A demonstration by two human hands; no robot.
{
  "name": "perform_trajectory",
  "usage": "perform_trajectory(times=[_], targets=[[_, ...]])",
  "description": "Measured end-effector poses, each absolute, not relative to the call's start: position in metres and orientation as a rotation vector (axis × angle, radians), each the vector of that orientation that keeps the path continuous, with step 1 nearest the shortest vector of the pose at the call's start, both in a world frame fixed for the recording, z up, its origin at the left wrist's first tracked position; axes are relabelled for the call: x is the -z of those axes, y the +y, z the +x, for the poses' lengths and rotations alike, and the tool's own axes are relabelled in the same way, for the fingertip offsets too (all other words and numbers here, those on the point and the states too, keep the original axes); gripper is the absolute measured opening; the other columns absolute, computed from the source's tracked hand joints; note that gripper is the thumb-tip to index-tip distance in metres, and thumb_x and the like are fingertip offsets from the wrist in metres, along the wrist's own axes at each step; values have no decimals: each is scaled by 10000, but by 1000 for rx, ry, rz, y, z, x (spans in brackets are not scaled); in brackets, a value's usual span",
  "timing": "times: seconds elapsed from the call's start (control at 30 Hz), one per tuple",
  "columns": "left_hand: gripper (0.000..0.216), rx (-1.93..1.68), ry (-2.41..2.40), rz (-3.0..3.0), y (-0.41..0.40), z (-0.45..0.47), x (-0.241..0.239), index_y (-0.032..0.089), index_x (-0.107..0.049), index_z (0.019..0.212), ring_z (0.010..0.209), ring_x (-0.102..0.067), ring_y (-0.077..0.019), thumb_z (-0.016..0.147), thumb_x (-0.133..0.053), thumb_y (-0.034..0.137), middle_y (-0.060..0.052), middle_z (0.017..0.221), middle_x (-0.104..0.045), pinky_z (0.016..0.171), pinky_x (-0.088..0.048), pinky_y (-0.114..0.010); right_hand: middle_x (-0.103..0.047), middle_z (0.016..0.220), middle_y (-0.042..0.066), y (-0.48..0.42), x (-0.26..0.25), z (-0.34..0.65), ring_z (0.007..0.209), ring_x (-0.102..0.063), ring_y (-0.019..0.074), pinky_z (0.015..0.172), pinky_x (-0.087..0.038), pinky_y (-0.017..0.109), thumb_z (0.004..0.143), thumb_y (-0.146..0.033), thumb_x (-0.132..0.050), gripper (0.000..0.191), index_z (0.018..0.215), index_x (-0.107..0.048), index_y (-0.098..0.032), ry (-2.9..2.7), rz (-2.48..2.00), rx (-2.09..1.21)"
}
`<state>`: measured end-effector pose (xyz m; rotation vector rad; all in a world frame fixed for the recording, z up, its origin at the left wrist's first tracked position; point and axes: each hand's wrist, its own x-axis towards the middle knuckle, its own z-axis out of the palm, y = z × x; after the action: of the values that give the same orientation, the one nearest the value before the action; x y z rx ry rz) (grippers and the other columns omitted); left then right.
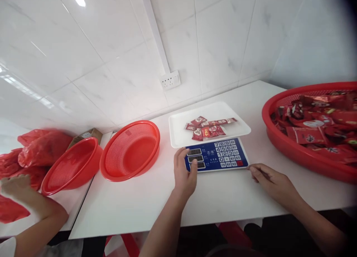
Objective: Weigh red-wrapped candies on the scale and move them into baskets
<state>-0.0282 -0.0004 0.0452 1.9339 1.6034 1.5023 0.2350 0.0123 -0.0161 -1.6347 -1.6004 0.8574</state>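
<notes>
At the scale, left hand, grip spread over one end; right hand, grip pressed together by a corner.

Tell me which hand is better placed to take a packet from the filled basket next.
Probably the right hand: it is nearer that basket, while the left hand touches the scale.

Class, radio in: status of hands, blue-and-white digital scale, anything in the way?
Left hand at left end of scale; right hand at its near right corner. Red-wrapped packets on white rectangular tray. Left thumb overlapping displays; keypad uncovered.
</notes>
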Motion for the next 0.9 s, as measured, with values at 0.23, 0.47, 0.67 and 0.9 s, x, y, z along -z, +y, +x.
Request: perform_trajectory(times=[0.23, 0.47, 0.67, 0.9], targets=[[824, -656, 1550, 2329, 97, -19, -104, 231, -258, 1439, 1436, -32, -346, 775, -590, 589, -143, 1537, -210, 1120, -156, -592, -602, 623, 5, 12, 17, 237, 614, -591, 175, 605, -484, 268, 773, -608, -424, 406, 777, -596, -239, -1644, -1535, -862], [961, 39, 1305, 2406, 165, -37, -125, 340, -262, 1447, 1379, -236, -369, 633, -683, 630, -74, 1491, -317, 1095, -228, -544, -624, 636, 11, 11, 24, 241, 622, -609, 181, 603, -502, 259, 766, -624, -433, 416, 772, -605, -245, -1632, -1479, -861], [786, -49, 1484, 2446, 166, -39, -119, 312, -430, 1357, 1262, -414, -324, 670, -665, 613, -102, 1398, -386, 1016, -362, -417, -633, 649, 14, 13, 27, 242, 651, -625, 194, 615, -509, 268, 756, -635, -437, 419, 781, -597, -249, -1644, -1462, -892], [500, -189, 1617, 2406, 165, -42, -120, 211, -548, 1179, 1023, -573, -266, 767, -610, 487, -94, 1136, -596, 841, -458, -339, -626, 641, 7, 9, 19, 240, 635, -610, 189, 607, -503, 260, 763, -627, -437, 406, 743, -594, -254, -1636, -1471, -891]])
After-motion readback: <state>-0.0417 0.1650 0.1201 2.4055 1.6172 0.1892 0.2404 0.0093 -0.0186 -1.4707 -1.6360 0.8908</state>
